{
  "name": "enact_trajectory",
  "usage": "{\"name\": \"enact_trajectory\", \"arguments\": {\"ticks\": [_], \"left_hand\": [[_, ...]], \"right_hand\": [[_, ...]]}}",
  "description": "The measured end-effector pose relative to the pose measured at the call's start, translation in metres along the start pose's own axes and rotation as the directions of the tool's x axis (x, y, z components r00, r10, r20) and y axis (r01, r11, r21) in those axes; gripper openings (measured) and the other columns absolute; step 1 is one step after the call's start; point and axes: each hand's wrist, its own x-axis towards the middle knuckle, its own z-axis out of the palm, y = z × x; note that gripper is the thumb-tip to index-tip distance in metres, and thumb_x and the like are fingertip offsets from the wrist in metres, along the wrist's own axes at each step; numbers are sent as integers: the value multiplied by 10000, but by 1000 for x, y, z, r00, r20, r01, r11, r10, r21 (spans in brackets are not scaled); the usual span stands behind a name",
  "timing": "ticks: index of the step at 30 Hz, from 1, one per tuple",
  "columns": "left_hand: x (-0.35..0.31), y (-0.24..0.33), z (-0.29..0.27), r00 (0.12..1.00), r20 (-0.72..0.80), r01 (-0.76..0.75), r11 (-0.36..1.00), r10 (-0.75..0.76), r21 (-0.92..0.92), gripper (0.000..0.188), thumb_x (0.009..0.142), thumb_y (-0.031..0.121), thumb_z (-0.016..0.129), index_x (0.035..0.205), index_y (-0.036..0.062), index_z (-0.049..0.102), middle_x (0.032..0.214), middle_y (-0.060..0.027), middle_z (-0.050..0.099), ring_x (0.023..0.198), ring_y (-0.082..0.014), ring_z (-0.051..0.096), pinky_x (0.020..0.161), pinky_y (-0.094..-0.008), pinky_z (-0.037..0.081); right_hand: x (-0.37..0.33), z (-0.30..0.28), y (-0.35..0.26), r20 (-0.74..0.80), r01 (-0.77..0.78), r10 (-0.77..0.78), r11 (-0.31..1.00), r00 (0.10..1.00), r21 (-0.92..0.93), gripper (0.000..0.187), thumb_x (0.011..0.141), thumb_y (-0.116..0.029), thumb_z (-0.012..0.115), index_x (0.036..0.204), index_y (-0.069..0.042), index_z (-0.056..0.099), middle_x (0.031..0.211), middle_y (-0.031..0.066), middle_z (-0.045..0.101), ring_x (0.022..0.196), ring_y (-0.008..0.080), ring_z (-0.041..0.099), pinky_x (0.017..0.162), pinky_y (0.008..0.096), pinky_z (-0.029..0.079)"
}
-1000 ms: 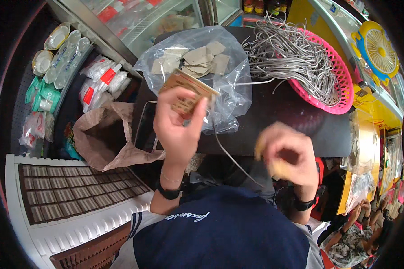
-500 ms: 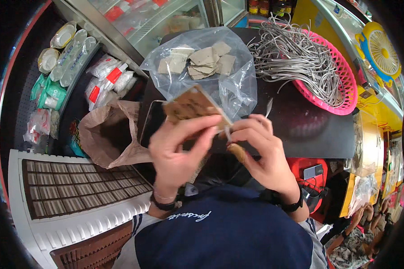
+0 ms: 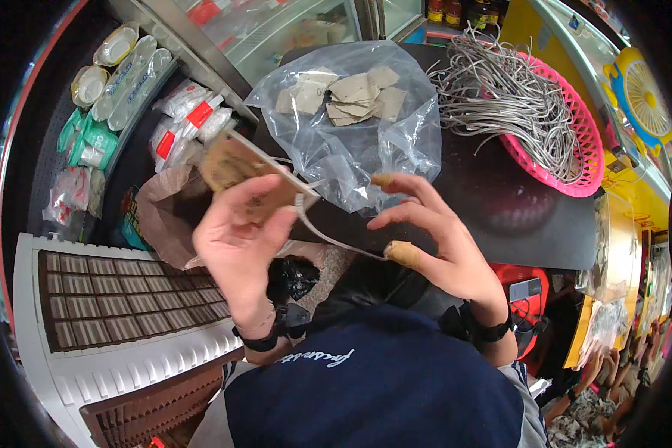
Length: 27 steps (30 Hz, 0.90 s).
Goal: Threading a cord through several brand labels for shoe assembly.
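Observation:
My left hand (image 3: pixel 243 239) is closed on the edge of a brown cardboard tag (image 3: pixel 235 168), tilted above the table's left edge. A grey cord (image 3: pixel 327 237) hangs from the tag's near corner and curves to the right. My right hand (image 3: pixel 437 239) is open, its thumb and fingers apart, with tan tape on the thumb and one fingertip. The cord's end lies by that thumb; whether they touch I cannot tell. Beyond both hands, a clear plastic bag (image 3: pixel 336 160) holds several grey cardboard pieces (image 3: pixel 362 95).
A pink basket (image 3: pixel 593 153) heaped with grey cords (image 3: pixel 508 104) stands at the right of the dark table (image 3: pixel 470 224). A brown bag (image 3: pixel 160 216) gapes open at the left. Farther right is a blue and yellow fan (image 3: pixel 642 93). A person's hands (image 3: pixel 593 369) show at the lower right.
My left hand has carried the tag to the left, away from my right hand. The right fingers have spread from their pinch at the tag's corner, and a length of cord now shows between the hands.

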Motion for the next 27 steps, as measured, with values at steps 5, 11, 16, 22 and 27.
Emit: {"name": "enact_trajectory", "arguments": {"ticks": [5, 11, 16, 22, 27], "left_hand": [[-6, -1, 33, 979, 192, 75, 997, -73, -6, 400, 695, -88, 739, 1072, -49, 609, 1038, -86, 617, 916, -153, 626, 823, -268, 516], [-11, -2, 53, 951, 287, 110, 994, -110, 16, 373, 721, -59, 735, 1075, -18, 626, 1037, -78, 597, 930, -152, 630, 796, -253, 520], [-11, -8, 60, 939, 336, 64, 997, -74, 41, 367, 746, -33, 723, 1097, 2, 621, 1057, -73, 576, 926, -140, 621, 788, -247, 511], [6, -18, 51, 977, 139, 175, 980, -161, -99, 380, 749, -76, 694, 1113, -44, 588, 1068, -87, 611, 943, -125, 603, 824, -241, 485], [24, -35, 32, 990, -37, 137, 990, -139, -39, 367, 749, -55, 717, 1094, -61, 590, 1010, -81, 631, 889, -109, 600, 809, -234, 478]], "right_hand": [[-3, 0, -2, 4, 37, -37, 999, 999, 19, 307, 741, -227, 692, 983, -45, 643, 1284, 155, 450, 1210, 291, 435, 1005, 404, 330], [-6, -4, -6, -256, 45, -147, 931, 956, -363, 311, 688, -203, 758, 944, -54, 662, 1259, 154, 472, 1164, 307, 473, 979, 424, 345], [-9, 0, 5, -158, 56, -95, 969, 983, -239, 251, 728, -162, 720, 925, -21, 655, 1063, 109, 604, 1018, 290, 554, 913, 395, 389], [-14, -11, 16, 248, -239, 139, 867, 959, 438, 271, 962, -167, 461, 890, 30, 632, 846, 86, 640, 845, 154, 588, 809, 294, 451], [-22, -20, 29, 308, -271, 121, 815, 944, 512, 385, 1000, -224, 382, 885, 30, 647, 836, 75, 646, 830, 159, 593, 807, 286, 449]]}}
